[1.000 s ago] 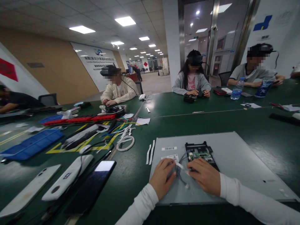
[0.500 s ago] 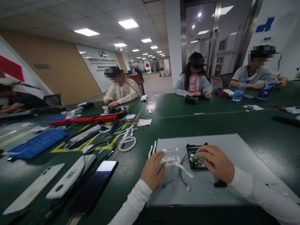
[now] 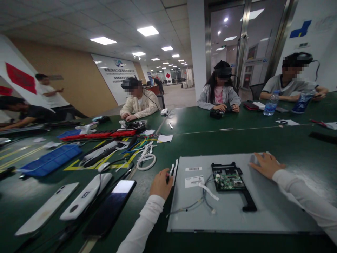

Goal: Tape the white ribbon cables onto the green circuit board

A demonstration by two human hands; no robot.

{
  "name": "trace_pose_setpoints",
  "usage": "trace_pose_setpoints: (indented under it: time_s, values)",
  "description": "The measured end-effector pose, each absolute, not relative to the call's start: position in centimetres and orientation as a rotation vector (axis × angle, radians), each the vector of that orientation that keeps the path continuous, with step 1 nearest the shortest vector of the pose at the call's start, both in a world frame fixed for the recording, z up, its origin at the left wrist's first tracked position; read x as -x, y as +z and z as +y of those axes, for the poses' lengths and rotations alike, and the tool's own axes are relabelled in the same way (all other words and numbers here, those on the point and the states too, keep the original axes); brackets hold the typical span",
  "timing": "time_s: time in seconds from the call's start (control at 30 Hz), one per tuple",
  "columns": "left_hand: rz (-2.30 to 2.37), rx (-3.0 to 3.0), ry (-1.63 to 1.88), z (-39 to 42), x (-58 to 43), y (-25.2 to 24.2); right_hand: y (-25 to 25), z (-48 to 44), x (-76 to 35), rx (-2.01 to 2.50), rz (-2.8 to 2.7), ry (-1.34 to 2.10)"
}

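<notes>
A flat grey metal-backed panel lies on the green table in front of me. On it sits a black plastic bracket carrying a green circuit board. A thin cable bundle with a small white connector runs across the panel's left part. My left hand is at the panel's left edge beside white strips, its fingers loosely bent and a gap showing before the thumb. With fingers spread, my right hand rests at the panel's far right edge. Neither hand touches the board.
Left of the panel lie a dark phone, a white elongated device, a white phone-shaped slab, a blue tray and a coiled white cable. Several people sit around the table. A water bottle stands far right.
My right hand has moved off the circuit board to the panel's far right edge. My left hand has shifted left, from above the label to the left edge. The bracket is now uncovered.
</notes>
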State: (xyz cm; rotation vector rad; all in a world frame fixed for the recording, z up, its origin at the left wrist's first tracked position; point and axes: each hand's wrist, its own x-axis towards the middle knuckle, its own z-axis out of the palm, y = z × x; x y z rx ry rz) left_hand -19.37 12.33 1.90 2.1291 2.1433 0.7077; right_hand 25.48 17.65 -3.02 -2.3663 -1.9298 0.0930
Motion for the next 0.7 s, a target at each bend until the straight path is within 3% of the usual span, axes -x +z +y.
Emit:
trace_pose_setpoints:
  time_s: [0.7]
  values:
    - [1.96,-1.891,0.982,13.3,20.1,1.3,-4.5,18.0,-25.3,2.289,-1.929,-0.1]
